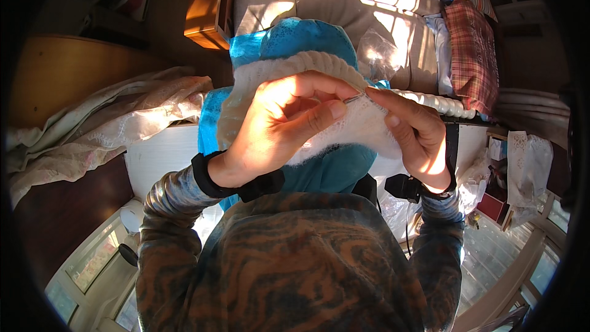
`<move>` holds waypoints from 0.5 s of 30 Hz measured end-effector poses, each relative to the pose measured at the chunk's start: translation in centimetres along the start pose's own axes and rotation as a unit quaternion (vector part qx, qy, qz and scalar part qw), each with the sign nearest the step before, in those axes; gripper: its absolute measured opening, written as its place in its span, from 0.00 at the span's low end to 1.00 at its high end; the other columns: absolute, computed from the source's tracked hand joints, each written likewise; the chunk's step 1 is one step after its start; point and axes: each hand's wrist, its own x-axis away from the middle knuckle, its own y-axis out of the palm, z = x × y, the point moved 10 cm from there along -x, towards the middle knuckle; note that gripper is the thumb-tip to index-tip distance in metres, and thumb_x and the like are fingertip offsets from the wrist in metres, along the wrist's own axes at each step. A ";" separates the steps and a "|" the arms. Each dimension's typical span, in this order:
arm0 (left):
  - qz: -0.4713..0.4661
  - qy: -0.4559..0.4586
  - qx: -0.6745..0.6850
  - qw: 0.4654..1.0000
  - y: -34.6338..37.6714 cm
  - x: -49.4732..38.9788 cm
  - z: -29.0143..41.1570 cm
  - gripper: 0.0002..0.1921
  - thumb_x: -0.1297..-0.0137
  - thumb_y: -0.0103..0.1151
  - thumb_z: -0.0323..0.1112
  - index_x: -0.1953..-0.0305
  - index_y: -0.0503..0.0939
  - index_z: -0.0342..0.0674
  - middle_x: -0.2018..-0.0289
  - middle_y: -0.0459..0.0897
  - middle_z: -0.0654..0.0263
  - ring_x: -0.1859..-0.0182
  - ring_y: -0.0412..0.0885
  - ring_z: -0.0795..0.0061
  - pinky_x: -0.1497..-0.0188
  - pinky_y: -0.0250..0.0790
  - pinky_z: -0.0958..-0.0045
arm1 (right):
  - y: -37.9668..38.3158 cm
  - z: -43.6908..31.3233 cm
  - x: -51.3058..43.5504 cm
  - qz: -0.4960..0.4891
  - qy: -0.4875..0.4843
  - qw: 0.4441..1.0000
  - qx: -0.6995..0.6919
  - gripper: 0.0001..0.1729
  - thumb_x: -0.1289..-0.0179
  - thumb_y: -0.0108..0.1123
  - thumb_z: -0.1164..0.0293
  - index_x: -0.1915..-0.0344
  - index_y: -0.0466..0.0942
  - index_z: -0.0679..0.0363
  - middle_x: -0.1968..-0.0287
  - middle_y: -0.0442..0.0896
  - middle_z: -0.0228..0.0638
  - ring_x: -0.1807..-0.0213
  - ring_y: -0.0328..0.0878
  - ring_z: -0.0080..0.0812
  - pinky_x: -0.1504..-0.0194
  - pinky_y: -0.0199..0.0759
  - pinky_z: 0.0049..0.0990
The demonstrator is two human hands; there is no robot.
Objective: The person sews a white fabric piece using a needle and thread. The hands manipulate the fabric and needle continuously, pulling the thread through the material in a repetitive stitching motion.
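Note:
A fuzzy white knitted piece point(343, 136) with a ribbed band point(299, 62) hangs over my lap, on blue cloth point(306, 37). My left hand point(283, 122) arches over it, thumb and index finger close to a thin metal knitting needle point(354, 98). From the other side, my right hand point(417, 131) grips the knitting at its upper right edge, index fingertip against the stitches by the needle tip. The two hands' fingertips nearly meet there. The rest of the needle is hidden by the yarn and fingers. Both wrists wear black straps with dark modules.
Ahead lies a sunlit beige cushioned seat point(276, 2) with a clear plastic bag point(378, 53) on it. A plaid pillow point(472, 55) rests at the right. To the left are a lace-trimmed cloth point(152, 106) and a wooden drawer unit point(205, 14). Windows stand behind me.

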 end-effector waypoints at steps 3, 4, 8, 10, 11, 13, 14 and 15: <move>-0.001 -0.003 -0.003 1.000 0.0 0.1 0.0 0.09 0.37 0.52 0.24 0.55 0.74 0.33 0.62 0.77 0.66 0.60 0.72 0.83 0.56 0.64 0.81 | 0.0 0.1 0.0 0.003 0.006 1.000 -0.010 0.16 0.34 0.44 0.77 0.49 0.73 0.67 0.49 0.77 0.43 0.49 0.76 0.36 0.49 0.69 0.26; -0.001 -0.002 0.000 1.000 0.0 0.1 0.0 0.09 0.37 0.52 0.24 0.55 0.74 0.33 0.62 0.77 0.66 0.60 0.72 0.83 0.56 0.64 0.81 | 0.1 0.1 0.0 0.003 0.007 1.000 -0.014 0.16 0.34 0.44 0.77 0.49 0.73 0.67 0.49 0.77 0.43 0.49 0.76 0.36 0.49 0.69 0.26; -0.002 -0.007 -0.004 1.000 0.0 0.1 -0.1 0.09 0.37 0.52 0.24 0.55 0.73 0.33 0.62 0.77 0.66 0.60 0.72 0.83 0.56 0.64 0.81 | 0.2 0.4 0.1 0.000 0.020 0.999 -0.024 0.16 0.34 0.44 0.76 0.49 0.73 0.67 0.50 0.78 0.44 0.49 0.77 0.36 0.49 0.69 0.26; 0.002 0.007 -0.002 1.000 0.0 0.0 0.0 0.10 0.37 0.51 0.24 0.54 0.72 0.33 0.63 0.77 0.66 0.61 0.72 0.83 0.57 0.64 0.81 | 0.1 0.3 0.1 0.000 0.011 1.000 -0.007 0.16 0.34 0.45 0.76 0.49 0.73 0.67 0.50 0.78 0.44 0.49 0.77 0.37 0.50 0.69 0.26; 0.005 0.014 0.000 1.000 0.0 -0.1 0.1 0.11 0.37 0.51 0.23 0.53 0.71 0.33 0.64 0.77 0.66 0.62 0.72 0.84 0.58 0.64 0.82 | 0.1 0.2 0.0 -0.001 0.009 1.000 -0.002 0.16 0.34 0.45 0.76 0.49 0.73 0.67 0.50 0.78 0.44 0.49 0.77 0.37 0.50 0.69 0.26; 0.003 0.024 0.013 1.000 -0.1 -0.2 0.2 0.11 0.37 0.51 0.23 0.52 0.70 0.34 0.65 0.76 0.67 0.63 0.71 0.84 0.60 0.63 0.83 | 0.1 0.2 0.0 0.002 0.012 1.000 0.003 0.16 0.34 0.45 0.76 0.49 0.73 0.67 0.50 0.78 0.44 0.49 0.77 0.37 0.50 0.69 0.26; 0.003 0.029 0.020 0.999 -0.1 -0.2 0.3 0.12 0.37 0.51 0.23 0.52 0.70 0.34 0.66 0.76 0.67 0.64 0.71 0.85 0.61 0.63 0.83 | 0.0 0.2 0.0 0.003 0.012 1.000 -0.003 0.16 0.34 0.45 0.76 0.49 0.73 0.67 0.50 0.78 0.44 0.49 0.77 0.37 0.50 0.69 0.26; 0.008 0.045 0.023 0.999 -0.2 -0.2 0.5 0.11 0.37 0.50 0.23 0.52 0.70 0.34 0.65 0.76 0.68 0.66 0.70 0.87 0.65 0.61 0.85 | 0.0 0.2 0.0 0.004 0.015 1.000 0.009 0.16 0.34 0.45 0.76 0.50 0.73 0.67 0.50 0.78 0.44 0.49 0.77 0.37 0.50 0.69 0.26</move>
